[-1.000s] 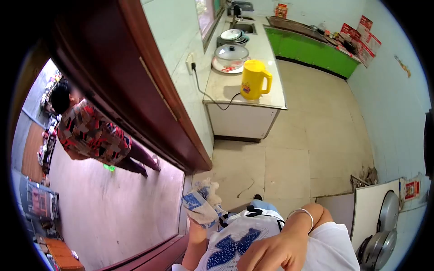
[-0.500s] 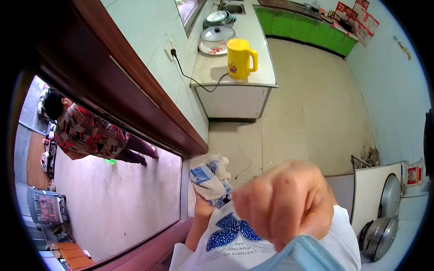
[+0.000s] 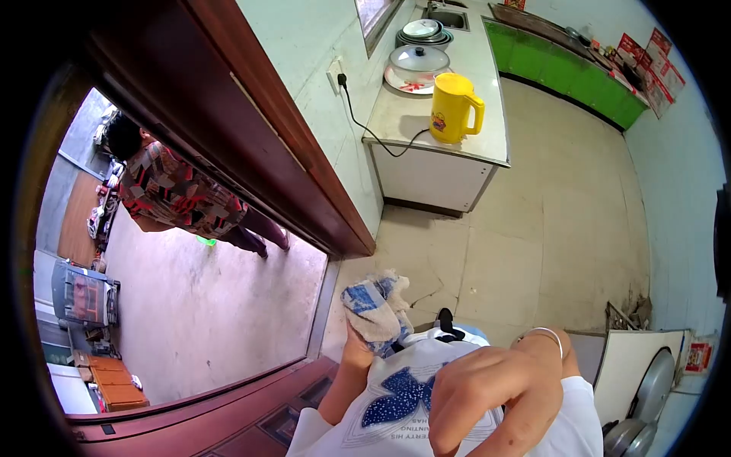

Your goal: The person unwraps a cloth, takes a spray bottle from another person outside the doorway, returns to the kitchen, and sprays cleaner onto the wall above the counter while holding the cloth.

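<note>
My left hand (image 3: pixel 359 343) is closed on a white and blue cloth (image 3: pixel 369 312), a towel or rag bunched in front of my body on the left. The cloth covers most of its fingers. Close below the camera, my right hand (image 3: pixel 495 400) has its fingers curled inward, and what is in them, if anything, is hidden. A white band circles the right wrist. Behind that hand is my white shirt (image 3: pixel 346 423) with a dark blue butterfly print.
Ahead, a counter (image 3: pixel 403 114) carries a plugged-in yellow kettle (image 3: pixel 451 110), a lidded dish (image 3: pixel 419 65) and stacked bowls. A brown door frame (image 3: pixel 304 160) stands left; another person (image 3: pixel 179 190) is beyond it. Pots (image 3: pixel 640 426) and a board (image 3: pixel 632 365) stand at right.
The view has shifted, so the kettle and counter sit further right. My right hand has dropped lower, and the light blue fabric beneath it is out of sight. My left hand still holds the cloth.
</note>
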Available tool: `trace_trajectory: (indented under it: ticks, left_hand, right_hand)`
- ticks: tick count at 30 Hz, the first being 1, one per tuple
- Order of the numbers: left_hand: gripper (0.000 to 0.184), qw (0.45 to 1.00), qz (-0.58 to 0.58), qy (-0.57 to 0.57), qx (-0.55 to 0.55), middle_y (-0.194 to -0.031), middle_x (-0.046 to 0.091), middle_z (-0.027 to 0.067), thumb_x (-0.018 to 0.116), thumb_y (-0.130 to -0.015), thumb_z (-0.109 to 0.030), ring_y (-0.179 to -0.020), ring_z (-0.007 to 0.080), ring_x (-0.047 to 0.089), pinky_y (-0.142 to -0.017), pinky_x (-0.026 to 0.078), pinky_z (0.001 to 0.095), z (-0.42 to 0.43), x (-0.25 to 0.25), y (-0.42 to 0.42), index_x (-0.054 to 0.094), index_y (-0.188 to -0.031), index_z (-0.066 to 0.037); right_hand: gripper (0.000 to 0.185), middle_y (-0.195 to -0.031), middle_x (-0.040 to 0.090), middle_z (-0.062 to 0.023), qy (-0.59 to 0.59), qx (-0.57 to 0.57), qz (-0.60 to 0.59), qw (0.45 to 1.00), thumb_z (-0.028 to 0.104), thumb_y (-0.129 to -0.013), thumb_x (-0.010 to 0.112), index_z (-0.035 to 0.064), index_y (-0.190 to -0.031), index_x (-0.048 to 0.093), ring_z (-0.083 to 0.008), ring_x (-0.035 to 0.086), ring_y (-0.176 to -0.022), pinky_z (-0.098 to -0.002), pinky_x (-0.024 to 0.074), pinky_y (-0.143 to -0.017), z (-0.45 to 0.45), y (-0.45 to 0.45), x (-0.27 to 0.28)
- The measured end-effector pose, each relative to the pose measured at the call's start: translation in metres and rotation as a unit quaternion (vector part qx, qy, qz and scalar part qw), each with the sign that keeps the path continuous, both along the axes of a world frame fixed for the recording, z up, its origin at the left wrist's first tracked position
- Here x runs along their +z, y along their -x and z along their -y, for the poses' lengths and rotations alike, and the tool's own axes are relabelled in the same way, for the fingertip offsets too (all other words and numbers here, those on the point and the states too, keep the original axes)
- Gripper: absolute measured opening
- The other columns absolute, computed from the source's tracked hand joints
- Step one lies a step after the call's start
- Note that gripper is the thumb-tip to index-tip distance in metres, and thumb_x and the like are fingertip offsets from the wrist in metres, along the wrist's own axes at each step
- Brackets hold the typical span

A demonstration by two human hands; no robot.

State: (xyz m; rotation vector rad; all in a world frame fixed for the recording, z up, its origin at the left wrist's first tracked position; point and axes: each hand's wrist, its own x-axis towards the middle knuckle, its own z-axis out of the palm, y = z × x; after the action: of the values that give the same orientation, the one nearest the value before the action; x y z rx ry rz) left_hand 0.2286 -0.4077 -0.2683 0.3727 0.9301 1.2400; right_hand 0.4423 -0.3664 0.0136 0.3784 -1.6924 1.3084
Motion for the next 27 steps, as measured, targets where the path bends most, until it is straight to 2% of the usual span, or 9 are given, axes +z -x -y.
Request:
trace_trajectory:
  ticks: [4, 10, 12, 14, 16, 17, 18, 20, 27]
  left_hand:
    - [0.026, 1.0, -0.005, -0.01, -0.006, -0.085, 0.062, 0.0085, 0.068, -0.068, -0.031, -0.076, 0.0268, 0.061, -0.069, 0.048, 0.0373, -0.004, 0.004, -0.001, 0.065, -0.085, -0.012]
    - [0.026, 1.0, -0.017, -0.017, -0.013, -0.084, 0.062, 0.0084, 0.068, -0.068, -0.032, -0.076, 0.0267, 0.061, -0.069, 0.048, 0.0373, -0.004, 0.006, -0.003, 0.065, -0.084, -0.012]
    - [0.026, 0.999, -0.021, -0.021, -0.017, -0.084, 0.062, 0.0083, 0.068, -0.068, -0.032, -0.076, 0.0267, 0.061, -0.069, 0.048, 0.0373, -0.005, 0.007, -0.004, 0.065, -0.084, -0.012]
    - [0.026, 0.999, -0.023, -0.025, -0.023, -0.084, 0.062, 0.0083, 0.068, -0.067, -0.032, -0.076, 0.0267, 0.061, -0.069, 0.047, 0.0373, -0.005, 0.008, -0.004, 0.065, -0.084, -0.012]
    - [0.026, 0.999, -0.029, -0.027, -0.024, -0.084, 0.062, 0.0082, 0.068, -0.067, -0.032, -0.076, 0.0267, 0.061, -0.069, 0.047, 0.0372, -0.003, 0.01, -0.003, 0.065, -0.084, -0.012]
    - [0.026, 0.999, -0.033, -0.026, -0.025, -0.084, 0.062, 0.0082, 0.068, -0.067, -0.032, -0.076, 0.0267, 0.061, -0.069, 0.047, 0.0372, -0.002, 0.012, -0.003, 0.065, -0.084, -0.012]
    - [0.026, 0.999, -0.036, -0.025, -0.028, -0.084, 0.062, 0.0082, 0.068, -0.067, -0.032, -0.076, 0.0267, 0.061, -0.069, 0.047, 0.0372, 0.0, 0.011, -0.002, 0.065, -0.084, -0.012]
    - [0.026, 0.998, -0.04, -0.025, -0.037, -0.084, 0.062, 0.0081, 0.068, -0.067, -0.032, -0.075, 0.0267, 0.061, -0.069, 0.047, 0.0372, 0.002, 0.01, -0.004, 0.065, -0.084, -0.012]
    - [0.026, 0.997, -0.04, -0.027, -0.06, -0.083, 0.061, 0.008, 0.068, -0.067, -0.033, -0.075, 0.0266, 0.06, -0.069, 0.047, 0.0372, 0.005, 0.008, -0.013, 0.065, -0.084, -0.013]
  right_hand:
    - [0.018, -0.096, 0.059, -0.0156, -0.074, -0.061, -0.082, 0.992, 0.013, -0.09, 0.063, -0.0038, -0.095, 0.066, -0.0249, 0.059, -0.073, -0.0316, 0.0483, -0.061, 0.001, 0.007, -0.007]
    - [0.025, -0.094, 0.059, -0.0141, -0.043, -0.039, -0.02, 0.998, 0.023, -0.093, 0.06, -0.0012, -0.094, 0.065, -0.0248, 0.06, -0.075, -0.0328, 0.0494, -0.063, 0.006, -0.006, 0.001]
    - [0.031, -0.094, 0.059, -0.0138, 0.049, -0.002, 0.035, 0.998, 0.029, -0.093, 0.059, -0.0018, -0.095, 0.064, -0.0256, 0.061, -0.076, -0.0346, 0.0493, -0.063, 0.012, -0.012, 0.013]
    - [0.032, -0.093, 0.06, -0.0154, 0.041, 0.008, 0.045, 0.998, 0.028, -0.093, 0.058, -0.0034, -0.095, 0.063, -0.0288, 0.061, -0.074, -0.037, 0.0489, -0.062, 0.016, -0.013, 0.008]
    - [0.027, -0.096, 0.054, -0.0189, -0.008, 0.044, -0.011, 0.999, 0.019, -0.097, 0.049, -0.0065, -0.095, 0.055, -0.0267, 0.055, -0.073, -0.0322, 0.0467, -0.065, 0.02, -0.009, -0.006]
    - [0.032, -0.093, 0.056, -0.019, 0.0, 0.029, -0.023, 0.999, 0.023, -0.099, 0.045, -0.0067, -0.091, 0.055, -0.031, 0.055, -0.067, -0.0357, 0.0472, -0.061, 0.024, -0.008, -0.007]
    - [0.032, -0.093, 0.056, -0.019, -0.004, 0.018, -0.023, 1.0, 0.023, -0.099, 0.045, -0.0067, -0.091, 0.055, -0.031, 0.055, -0.067, -0.0357, 0.0472, -0.061, 0.026, -0.01, -0.004]
    - [0.028, -0.09, 0.061, -0.0173, 0.017, 0.029, 0.012, 0.999, 0.023, -0.094, 0.055, -0.0038, -0.092, 0.062, -0.0312, 0.061, -0.07, -0.0382, 0.0485, -0.06, 0.029, -0.018, 0.008]
    - [0.026, -0.087, 0.062, -0.0183, -0.043, -0.007, -0.005, 0.999, 0.019, -0.095, 0.051, -0.0035, -0.087, 0.062, -0.0316, 0.061, -0.068, -0.0383, 0.0473, -0.058, 0.045, -0.019, 0.012]
